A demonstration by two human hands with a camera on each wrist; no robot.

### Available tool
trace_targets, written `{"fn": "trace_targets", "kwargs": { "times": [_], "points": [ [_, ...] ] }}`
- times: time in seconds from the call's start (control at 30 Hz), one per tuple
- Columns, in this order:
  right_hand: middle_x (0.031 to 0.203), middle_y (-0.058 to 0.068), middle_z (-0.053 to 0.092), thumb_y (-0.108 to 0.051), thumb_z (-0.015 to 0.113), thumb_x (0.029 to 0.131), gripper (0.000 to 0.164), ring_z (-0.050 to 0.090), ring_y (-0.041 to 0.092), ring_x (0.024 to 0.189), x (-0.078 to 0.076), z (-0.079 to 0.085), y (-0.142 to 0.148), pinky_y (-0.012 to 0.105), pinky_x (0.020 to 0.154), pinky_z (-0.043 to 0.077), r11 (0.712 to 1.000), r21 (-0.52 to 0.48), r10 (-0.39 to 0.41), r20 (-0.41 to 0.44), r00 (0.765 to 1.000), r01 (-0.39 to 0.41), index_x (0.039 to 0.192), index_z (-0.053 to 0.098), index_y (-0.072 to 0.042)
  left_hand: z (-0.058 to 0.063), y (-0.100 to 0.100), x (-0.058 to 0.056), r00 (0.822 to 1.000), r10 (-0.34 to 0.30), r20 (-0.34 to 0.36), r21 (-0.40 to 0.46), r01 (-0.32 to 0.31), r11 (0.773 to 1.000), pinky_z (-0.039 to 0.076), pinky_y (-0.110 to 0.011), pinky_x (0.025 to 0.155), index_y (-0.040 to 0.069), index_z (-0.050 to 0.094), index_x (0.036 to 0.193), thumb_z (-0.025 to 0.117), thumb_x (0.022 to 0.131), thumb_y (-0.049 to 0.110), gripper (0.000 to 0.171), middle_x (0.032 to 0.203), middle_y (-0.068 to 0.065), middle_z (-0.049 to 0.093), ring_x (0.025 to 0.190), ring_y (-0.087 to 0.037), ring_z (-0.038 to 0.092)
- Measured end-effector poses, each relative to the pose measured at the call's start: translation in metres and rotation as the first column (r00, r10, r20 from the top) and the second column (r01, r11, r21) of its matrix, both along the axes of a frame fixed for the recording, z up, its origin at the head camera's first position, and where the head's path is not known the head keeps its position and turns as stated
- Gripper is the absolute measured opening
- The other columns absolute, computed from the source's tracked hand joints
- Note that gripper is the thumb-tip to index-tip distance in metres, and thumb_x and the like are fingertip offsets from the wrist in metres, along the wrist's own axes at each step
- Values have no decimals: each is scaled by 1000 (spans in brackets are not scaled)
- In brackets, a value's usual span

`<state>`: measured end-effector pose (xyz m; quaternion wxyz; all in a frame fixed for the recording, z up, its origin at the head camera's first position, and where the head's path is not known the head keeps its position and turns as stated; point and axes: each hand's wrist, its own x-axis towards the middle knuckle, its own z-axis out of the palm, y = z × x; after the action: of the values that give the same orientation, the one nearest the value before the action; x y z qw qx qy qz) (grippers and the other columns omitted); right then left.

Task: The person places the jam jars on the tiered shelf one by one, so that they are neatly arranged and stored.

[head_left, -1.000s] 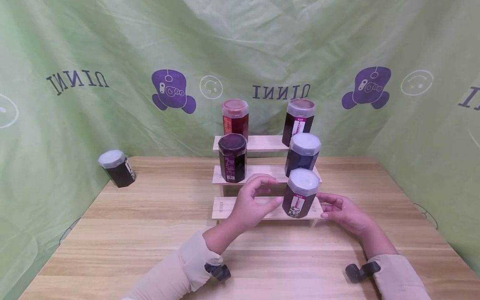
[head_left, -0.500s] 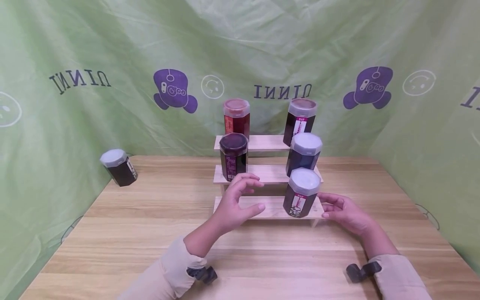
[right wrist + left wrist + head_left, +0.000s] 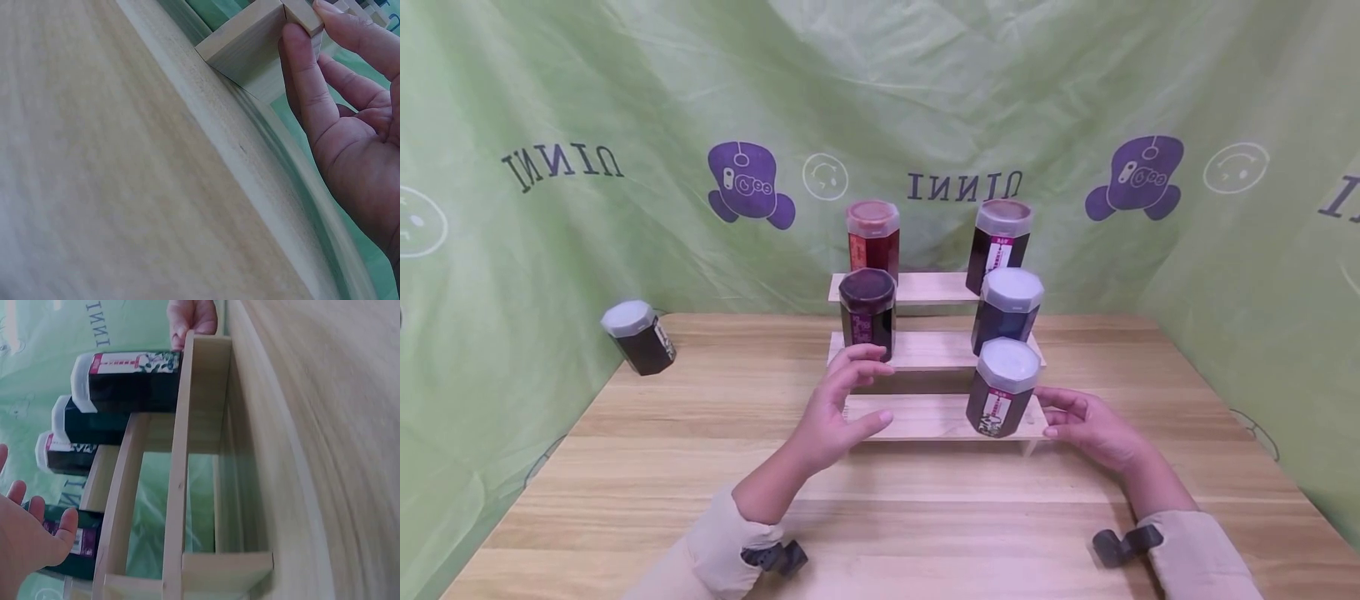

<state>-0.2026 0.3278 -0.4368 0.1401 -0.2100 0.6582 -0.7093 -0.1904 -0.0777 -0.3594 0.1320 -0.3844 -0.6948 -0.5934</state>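
My right hand point(image 3: 1096, 427) pinches the right end of the lowest step of a three-tier wooden display stand point(image 3: 925, 419); the right wrist view shows thumb and finger around the board's corner point(image 3: 304, 14). My left hand point(image 3: 829, 418) holds nothing, its fingers spread and slightly bent before the stand's left end. On the lowest step, at the right, stands an octagonal jar point(image 3: 1002, 398) with a white lid and a pink-and-white label. The middle step bears a purple-lidded dark jar point(image 3: 867, 308) at left and a white-lidded dark jar point(image 3: 1009, 312) at right.
The top step carries a red jar point(image 3: 873, 242) at left and a dark jar point(image 3: 998, 246) at right. Another white-lidded dark jar point(image 3: 640, 337) stands at the table's back left corner. A printed green cloth point(image 3: 880, 100) hangs behind the wooden table point(image 3: 925, 533).
My left hand has moved left, away from the jar on the lowest step, to the stand's left end. The right hand keeps its place at the step's right end.
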Motion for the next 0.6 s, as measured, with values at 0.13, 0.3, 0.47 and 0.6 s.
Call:
{"fn": "trace_targets", "kwargs": {
  "times": [0.13,0.3,0.47,0.6],
  "points": [
    [125,0,63,17,54,86,53,63,18,109,0,-1,1,32,90,53,1000,8,-2,-9,1000,2,128,55,-16,0,-9,-1,1000,25,-3,18,-25,1000,45,-47,95,-2,63,116,72,78,2,39,136,-18,47,114,-23,49],
    [125,-1,63,16,55,86,52,63,18,109,1,0,1,31,90,53,1000,19,-7,-16,1000,8,129,54,-13,1,-18,-1,999,55,-2,58,-54,997,45,-45,93,-6,62,114,71,77,0,39,136,-20,47,122,-31,44],
    [125,0,63,16,55,86,53,63,18,109,1,0,0,31,91,53,1000,11,-4,-10,1000,4,128,55,-16,3,-29,-1,997,70,-11,82,-69,994,44,-42,96,-10,60,112,71,76,-4,39,134,-27,45,125,-39,41],
    [125,1,63,16,55,86,51,63,18,109,1,0,0,31,90,53,1000,14,-8,-6,1000,8,132,52,-8,4,-39,-2,996,87,-13,92,-85,992,45,-40,97,-12,59,112,71,74,-10,40,134,-28,45,124,-38,43]
  ]
}}
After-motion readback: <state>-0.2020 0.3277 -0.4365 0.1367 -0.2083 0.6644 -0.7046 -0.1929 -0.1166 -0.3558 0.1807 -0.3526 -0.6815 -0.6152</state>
